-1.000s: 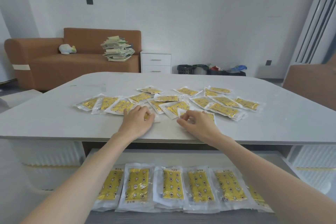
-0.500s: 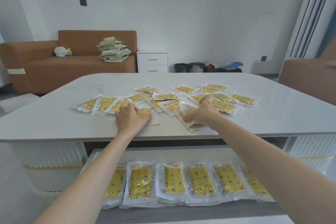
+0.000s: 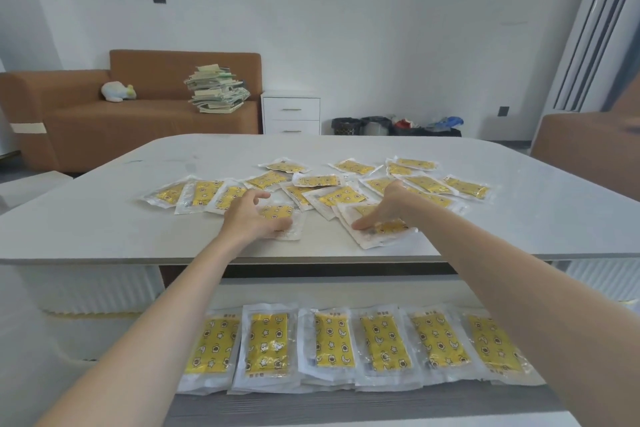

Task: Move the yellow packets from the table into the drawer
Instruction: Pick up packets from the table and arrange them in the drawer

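Note:
Several yellow packets [image 3: 317, 181] in clear wrappers lie scattered across the middle of the white table [image 3: 104, 236]. My left hand [image 3: 247, 218] rests on one packet [image 3: 282, 215] near the front edge, thumb along its near side and fingers curled over its left end. Flat on a small pile of packets [image 3: 379, 236] to the right lies my right hand [image 3: 389, 206], fingertips pressing it down. Below the table the open drawer [image 3: 346, 293] holds a row of several packets [image 3: 334, 340] side by side.
A brown sofa [image 3: 138, 114] with a stack of papers [image 3: 216, 88] stands beyond the table, beside a white cabinet [image 3: 291, 113]. A brown chair [image 3: 588, 152] sits at the table's right. Bins [image 3: 374, 125] line the far wall.
My right hand has brought its packet back down onto a pile near the table's front edge. My left hand has spread its fingers over the packet under it.

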Demonstrator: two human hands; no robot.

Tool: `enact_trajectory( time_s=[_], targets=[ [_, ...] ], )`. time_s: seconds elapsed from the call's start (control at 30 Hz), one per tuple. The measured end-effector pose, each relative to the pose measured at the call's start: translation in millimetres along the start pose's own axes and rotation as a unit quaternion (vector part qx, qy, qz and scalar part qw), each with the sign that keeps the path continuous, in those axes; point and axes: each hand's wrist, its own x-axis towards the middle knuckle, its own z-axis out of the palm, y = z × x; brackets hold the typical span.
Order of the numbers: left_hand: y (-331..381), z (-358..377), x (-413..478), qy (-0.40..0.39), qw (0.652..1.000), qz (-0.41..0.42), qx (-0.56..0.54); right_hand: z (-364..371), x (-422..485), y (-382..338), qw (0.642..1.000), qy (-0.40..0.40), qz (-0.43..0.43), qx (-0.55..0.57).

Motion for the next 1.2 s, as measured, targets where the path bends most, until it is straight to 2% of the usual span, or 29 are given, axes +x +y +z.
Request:
enact_trajectory(
  time_s=[0.07,0.27,0.5,0.63,0.8,0.9,1.03,1.2],
  targets=[
    [-0.5,-3.3,2.3,-0.024,1.000,-0.013,0.008,-0.4,-2.2,-1.8,1.000,-0.003,-0.007,-0.017],
    [7.5,-0.4,4.6,-0.029,0.996,-0.051,0.068,3.8,-2.4,2.6,1.000,-0.001,-0.010,0.024],
    [31.3,-3.6,3.1,-0.070,0.978,-0.098,0.173,9.6,-2.7,15.3,0.993,0.008,-0.022,0.118],
    [41.2,-4.5,-5.2,-0.069,0.974,-0.126,0.178,9.7,2.1,23.8,0.984,-0.014,-0.015,0.177],
    [42.0,-3.6,-24.0,-0.041,0.987,-0.131,0.084,8.9,-7.2,31.6,0.969,-0.012,-0.011,0.247],
    [39.7,-6.7,-37.0,-0.022,0.993,-0.115,-0.028,7.5,-18.2,35.1,0.955,-0.018,-0.039,0.293],
    [42.6,-15.7,-51.3,-0.029,0.973,-0.133,-0.187,-1.7,-41.4,39.0,0.939,-0.058,-0.075,0.332],
    [54.1,-21.5,-70.9,-0.105,0.937,-0.143,-0.301,-13.0,-71.4,49.2,0.926,-0.095,-0.095,0.352]
  ],
)
